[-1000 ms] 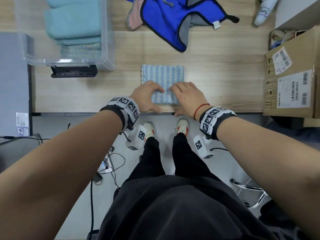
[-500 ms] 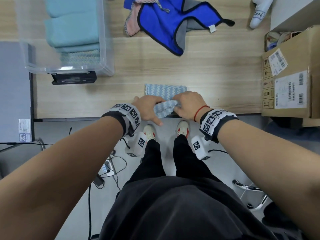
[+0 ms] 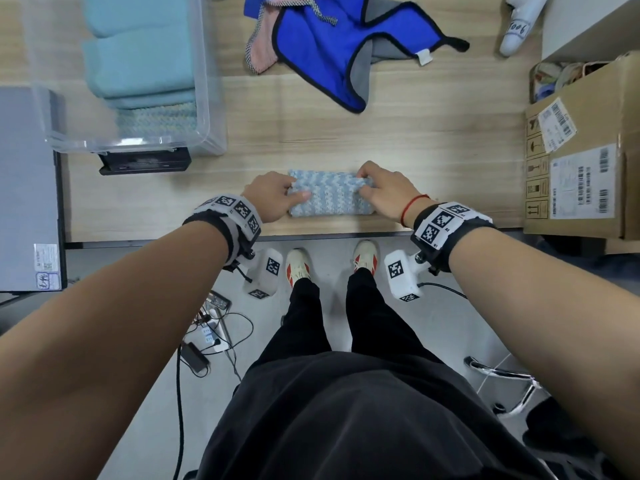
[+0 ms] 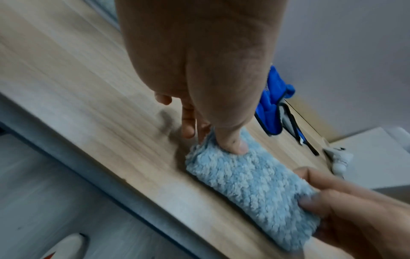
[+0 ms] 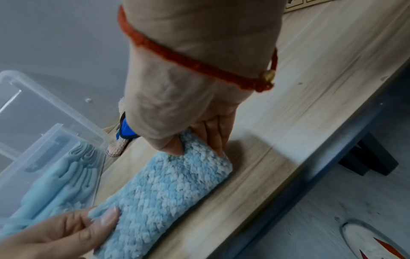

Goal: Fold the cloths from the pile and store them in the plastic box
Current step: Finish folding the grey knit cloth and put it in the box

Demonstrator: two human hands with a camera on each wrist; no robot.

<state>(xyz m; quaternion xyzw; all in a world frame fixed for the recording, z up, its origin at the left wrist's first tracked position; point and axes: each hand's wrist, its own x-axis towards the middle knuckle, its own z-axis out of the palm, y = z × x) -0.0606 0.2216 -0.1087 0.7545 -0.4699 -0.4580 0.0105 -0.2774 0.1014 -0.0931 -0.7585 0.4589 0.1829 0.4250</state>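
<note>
A light blue fluffy cloth lies folded into a narrow band near the wooden table's front edge. My left hand pinches its left end, thumb on top. At the cloth's right end my right hand pinches it between thumb and fingers. The pile of unfolded cloths, royal blue over pink and grey, sits at the back centre. The clear plastic box at the back left holds folded teal cloths.
A cardboard box stands at the table's right end. In front of the plastic box lies a black device. A white bottle-like object lies at the back right. A grey cabinet stands left of the table.
Both hands lifted the cloth's near edge and folded it away from me, halving the square into a narrow band. They now sit apart at its two ends.
</note>
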